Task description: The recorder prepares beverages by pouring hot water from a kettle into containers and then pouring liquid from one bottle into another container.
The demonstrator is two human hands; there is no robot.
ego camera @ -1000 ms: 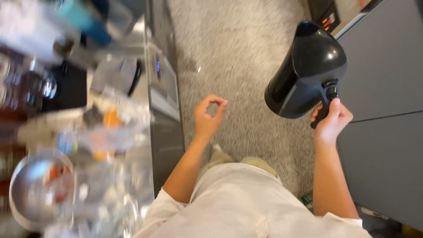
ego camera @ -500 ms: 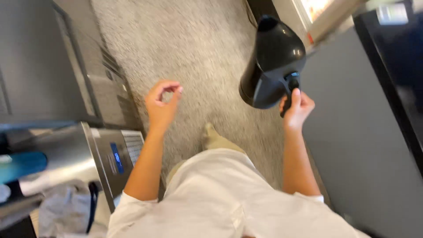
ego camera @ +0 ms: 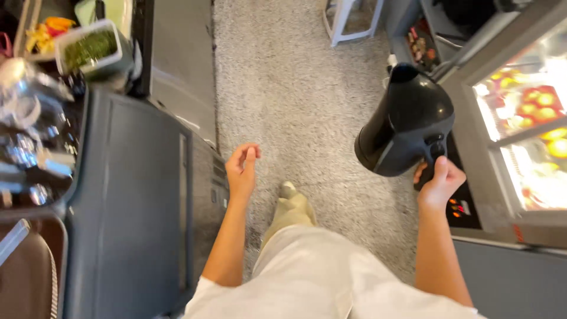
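Observation:
My right hand (ego camera: 438, 180) grips the handle of a glossy black jug-shaped appliance (ego camera: 406, 121) and holds it out over the speckled grey floor (ego camera: 295, 88). My left hand (ego camera: 242, 170) hangs free beside the grey counter front (ego camera: 136, 201), its fingers loosely curled with nothing in them. My leg and shoe (ego camera: 290, 201) show between the two arms.
A grey counter on the left carries glassware (ego camera: 29, 136) and a tub of chopped greens (ego camera: 88, 48). A glass-fronted case with yellow and red food (ego camera: 531, 124) stands on the right. A white stool's legs (ego camera: 348, 23) stand farther ahead.
The view has swung as I walk forward: the counter and the glass case have come into sight. My right hand still carries the black appliance; my left hand has opened a little.

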